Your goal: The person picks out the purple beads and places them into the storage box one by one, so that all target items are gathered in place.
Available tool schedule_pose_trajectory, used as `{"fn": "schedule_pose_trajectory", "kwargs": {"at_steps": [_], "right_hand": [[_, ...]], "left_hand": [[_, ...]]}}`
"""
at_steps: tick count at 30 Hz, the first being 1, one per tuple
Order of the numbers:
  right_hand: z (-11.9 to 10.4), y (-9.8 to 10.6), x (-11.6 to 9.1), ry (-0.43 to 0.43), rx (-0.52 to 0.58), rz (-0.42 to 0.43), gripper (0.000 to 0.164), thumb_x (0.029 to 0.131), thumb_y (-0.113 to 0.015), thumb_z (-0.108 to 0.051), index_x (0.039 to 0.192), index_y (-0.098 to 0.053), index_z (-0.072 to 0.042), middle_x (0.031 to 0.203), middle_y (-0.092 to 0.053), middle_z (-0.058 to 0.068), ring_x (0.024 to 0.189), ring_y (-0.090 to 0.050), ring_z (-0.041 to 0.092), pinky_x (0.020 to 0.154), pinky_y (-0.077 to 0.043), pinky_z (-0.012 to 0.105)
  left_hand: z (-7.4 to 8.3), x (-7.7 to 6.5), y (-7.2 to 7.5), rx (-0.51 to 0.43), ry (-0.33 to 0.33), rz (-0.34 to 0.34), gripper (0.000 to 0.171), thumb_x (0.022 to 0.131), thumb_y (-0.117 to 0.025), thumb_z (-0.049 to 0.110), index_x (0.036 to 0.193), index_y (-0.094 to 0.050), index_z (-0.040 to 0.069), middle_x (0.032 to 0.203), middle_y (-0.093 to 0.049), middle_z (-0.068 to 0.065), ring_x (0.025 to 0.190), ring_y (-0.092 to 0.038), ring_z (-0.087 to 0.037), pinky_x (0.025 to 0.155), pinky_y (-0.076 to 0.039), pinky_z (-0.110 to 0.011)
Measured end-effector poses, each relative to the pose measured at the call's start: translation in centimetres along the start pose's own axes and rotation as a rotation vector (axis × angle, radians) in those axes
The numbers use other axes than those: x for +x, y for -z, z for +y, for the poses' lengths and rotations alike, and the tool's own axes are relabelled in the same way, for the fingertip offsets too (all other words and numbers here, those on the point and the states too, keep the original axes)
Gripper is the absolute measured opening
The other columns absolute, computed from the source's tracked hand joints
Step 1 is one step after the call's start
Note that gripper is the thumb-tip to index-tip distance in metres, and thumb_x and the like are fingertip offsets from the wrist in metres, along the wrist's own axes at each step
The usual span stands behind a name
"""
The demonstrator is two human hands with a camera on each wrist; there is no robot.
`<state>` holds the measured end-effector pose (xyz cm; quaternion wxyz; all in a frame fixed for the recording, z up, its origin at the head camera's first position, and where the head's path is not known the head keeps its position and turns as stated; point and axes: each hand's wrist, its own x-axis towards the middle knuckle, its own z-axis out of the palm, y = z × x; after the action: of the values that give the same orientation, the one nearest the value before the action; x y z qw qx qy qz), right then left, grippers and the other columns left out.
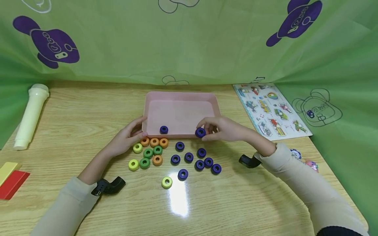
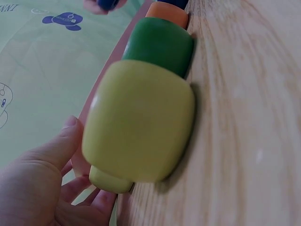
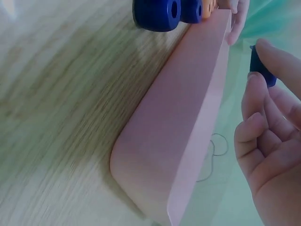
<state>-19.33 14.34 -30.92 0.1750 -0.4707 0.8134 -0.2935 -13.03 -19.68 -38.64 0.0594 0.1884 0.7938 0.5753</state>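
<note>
A shallow pink tray [image 1: 183, 113] lies on the wooden table. My left hand [image 1: 127, 137] holds it at the front left corner, thumb and fingers against its wall. My right hand [image 1: 225, 129] pinches a dark blue ring [image 1: 200, 135] between thumb and fingers at the tray's front edge, right of its middle; the right wrist view shows this ring [image 3: 261, 68] too. Inside the tray, by the front wall, is another blue ring [image 1: 163, 132]. Several blue rings [image 1: 189, 160] lie loose in front of the tray. Green rings [image 1: 144, 166], orange rings [image 1: 157, 163] and yellow rings [image 1: 133, 167] lie near my left hand.
A pale cylinder [image 1: 29, 118] lies at the far left, with a yellow block [image 1: 9, 172] and a red block [image 1: 13, 185] nearer. At the back right is a picture board [image 1: 271, 111]. Small colourful items [image 1: 311, 165] sit beyond my right sleeve. A green curtain [image 1: 189, 42] hangs behind.
</note>
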Motion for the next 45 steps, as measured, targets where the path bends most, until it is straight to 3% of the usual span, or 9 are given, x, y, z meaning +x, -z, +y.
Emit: {"fn": "schedule_pose_trajectory", "kwargs": {"at_steps": [5,11,19,26,33,45], "right_hand": [[0.7,-0.1,1.6,0.030,0.056,0.012,0.032,0.075,-0.064,-0.022,0.104,-0.052,-0.016,0.072,-0.053,-0.003,0.061,-0.046,0.013,0.050,-0.040,0.025],[1.9,-0.5,3.1,0.075,0.011,0.019,0.030,0.075,-0.064,-0.020,0.102,-0.053,-0.013,0.070,-0.053,-0.004,0.060,-0.048,0.009,0.051,-0.043,0.023],[3.6,-1.3,4.3,0.012,0.007,0.017,0.029,0.074,-0.066,-0.015,0.100,-0.054,-0.011,0.069,-0.053,-0.002,0.060,-0.051,0.009,0.053,-0.045,0.023],[4.8,-1.3,4.7,0.001,-0.017,0.017,0.029,0.073,-0.066,-0.018,0.098,-0.054,-0.008,0.069,-0.054,0.000,0.062,-0.051,0.012,0.057,-0.046,0.025],[5.7,-1.6,5.2,-0.022,-0.053,0.004,0.031,0.072,-0.068,-0.022,0.097,-0.054,-0.010,0.069,-0.054,-0.003,0.062,-0.051,0.009,0.057,-0.045,0.023],[5.9,-1.9,5.7,-0.036,-0.041,-0.026,0.033,0.072,-0.067,-0.023,0.100,-0.053,-0.011,0.070,-0.055,-0.002,0.062,-0.052,0.009,0.058,-0.045,0.023]], "left_hand": [[1.5,-0.2,-0.3,-0.011,0.013,-0.001,0.054,0.087,-0.046,0.011,0.134,-0.019,0.005,0.134,-0.021,-0.017,0.118,-0.026,-0.029,0.094,-0.029,-0.038],[2.6,-0.4,-0.5,-0.005,0.014,0.003,0.053,0.087,-0.045,0.006,0.132,-0.019,0.000,0.133,-0.021,-0.021,0.117,-0.026,-0.034,0.094,-0.028,-0.043],[2.4,-0.3,-0.6,-0.006,0.017,-0.010,0.053,0.087,-0.045,0.006,0.133,-0.019,0.001,0.132,-0.021,-0.023,0.117,-0.027,-0.034,0.094,-0.028,-0.043],[0.0,0.1,-0.3,0.004,-0.002,-0.010,0.056,0.086,-0.047,0.019,0.134,-0.020,0.010,0.134,-0.023,-0.014,0.117,-0.030,-0.025,0.093,-0.031,-0.033],[2.5,-0.3,-0.5,-0.006,0.012,-0.003,0.052,0.087,-0.046,0.007,0.132,-0.021,0.004,0.132,-0.022,-0.023,0.116,-0.028,-0.034,0.093,-0.030,-0.038],[2.8,-0.5,-0.4,0.012,0.017,0.003,0.052,0.087,-0.045,0.006,0.132,-0.020,0.001,0.132,-0.021,-0.023,0.116,-0.029,-0.035,0.093,-0.029,-0.041]]}}
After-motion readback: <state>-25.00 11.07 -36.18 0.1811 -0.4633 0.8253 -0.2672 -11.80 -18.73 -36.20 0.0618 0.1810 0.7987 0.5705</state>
